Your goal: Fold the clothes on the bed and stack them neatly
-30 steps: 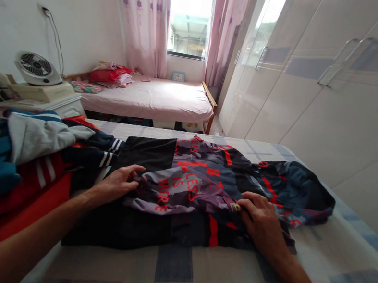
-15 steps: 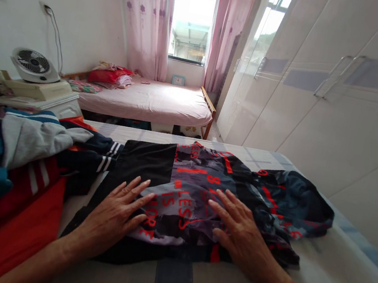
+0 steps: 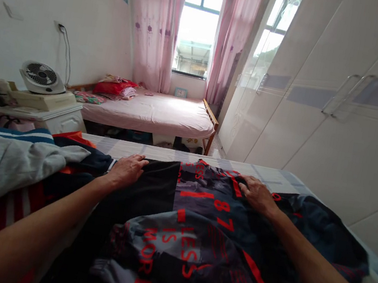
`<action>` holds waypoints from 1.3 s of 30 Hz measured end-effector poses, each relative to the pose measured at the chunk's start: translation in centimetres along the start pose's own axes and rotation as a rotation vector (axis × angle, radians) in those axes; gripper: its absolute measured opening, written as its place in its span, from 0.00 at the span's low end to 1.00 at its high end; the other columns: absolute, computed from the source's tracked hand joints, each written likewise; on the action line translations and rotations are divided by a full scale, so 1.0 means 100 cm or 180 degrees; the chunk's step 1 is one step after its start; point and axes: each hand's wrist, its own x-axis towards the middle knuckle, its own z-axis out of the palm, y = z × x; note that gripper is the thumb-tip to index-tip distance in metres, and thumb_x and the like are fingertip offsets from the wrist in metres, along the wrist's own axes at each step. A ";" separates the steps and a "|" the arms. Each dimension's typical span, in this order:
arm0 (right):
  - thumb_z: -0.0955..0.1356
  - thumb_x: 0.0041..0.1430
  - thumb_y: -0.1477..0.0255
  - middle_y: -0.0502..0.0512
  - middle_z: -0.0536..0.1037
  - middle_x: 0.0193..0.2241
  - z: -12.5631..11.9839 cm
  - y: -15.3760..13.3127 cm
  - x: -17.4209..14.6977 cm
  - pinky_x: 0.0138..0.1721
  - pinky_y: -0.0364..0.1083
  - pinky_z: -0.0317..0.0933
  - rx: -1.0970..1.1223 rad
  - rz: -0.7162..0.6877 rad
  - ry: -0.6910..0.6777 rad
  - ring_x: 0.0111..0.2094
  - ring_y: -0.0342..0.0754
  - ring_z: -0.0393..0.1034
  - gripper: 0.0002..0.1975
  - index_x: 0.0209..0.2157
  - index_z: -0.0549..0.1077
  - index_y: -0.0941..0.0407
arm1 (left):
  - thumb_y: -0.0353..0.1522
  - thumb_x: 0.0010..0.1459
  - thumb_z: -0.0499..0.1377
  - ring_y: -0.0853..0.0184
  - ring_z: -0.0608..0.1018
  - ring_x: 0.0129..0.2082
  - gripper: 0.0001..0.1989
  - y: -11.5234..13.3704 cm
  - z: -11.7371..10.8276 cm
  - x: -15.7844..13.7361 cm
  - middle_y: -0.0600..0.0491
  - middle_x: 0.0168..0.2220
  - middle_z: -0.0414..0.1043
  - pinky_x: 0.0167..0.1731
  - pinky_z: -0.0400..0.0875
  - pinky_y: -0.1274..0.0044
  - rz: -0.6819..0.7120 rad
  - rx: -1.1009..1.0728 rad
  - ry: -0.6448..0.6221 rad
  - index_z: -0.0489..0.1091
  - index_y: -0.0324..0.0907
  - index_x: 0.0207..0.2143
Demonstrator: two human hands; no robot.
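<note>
A dark, red-lettered garment (image 3: 191, 230) lies spread over the near checked sheet (image 3: 277, 178). At its far edge are the person's left hand (image 3: 128, 170) and right hand (image 3: 256, 193), fingers loosely bent; whether either pinches cloth cannot be told. Piled clothes (image 3: 24, 163) lie left. Beyond stand a pink-covered bed (image 3: 168, 112), a bright window (image 3: 197, 35), a fan (image 3: 42, 78) on a cabinet (image 3: 64, 120) and, right, a white wardrobe (image 3: 319, 150).

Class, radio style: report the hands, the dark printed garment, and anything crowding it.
Left hand, right hand at far edge of dark printed garment; grip unclear. Garment spread over sheet. Clothes heap close on left.
</note>
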 end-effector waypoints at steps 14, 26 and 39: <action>0.64 0.53 0.68 0.61 0.78 0.37 0.050 0.027 0.083 0.38 0.45 0.61 -0.0226 0.0673 -0.0278 0.40 0.51 0.72 0.12 0.34 0.76 0.58 | 0.37 0.57 0.57 0.64 0.75 0.42 0.15 -0.041 0.019 0.074 0.49 0.43 0.72 0.42 0.70 0.65 -0.0315 0.0078 -0.0861 0.69 0.38 0.44; 0.62 0.50 0.62 0.54 0.76 0.34 -0.022 0.024 -0.030 0.37 0.46 0.62 0.1172 0.0409 0.0921 0.35 0.50 0.71 0.15 0.36 0.72 0.55 | 0.28 0.56 0.50 0.59 0.70 0.44 0.10 0.004 -0.044 -0.058 0.48 0.41 0.67 0.43 0.65 0.71 0.0310 0.0552 0.0660 0.67 0.40 0.40; 0.60 0.48 0.68 0.56 0.74 0.33 0.004 0.032 -0.115 0.40 0.49 0.61 0.0776 0.0168 0.0174 0.37 0.52 0.70 0.10 0.31 0.69 0.55 | 0.22 0.55 0.50 0.58 0.72 0.41 0.12 0.015 -0.014 -0.127 0.46 0.41 0.70 0.42 0.66 0.68 0.0394 0.1002 0.0063 0.71 0.39 0.37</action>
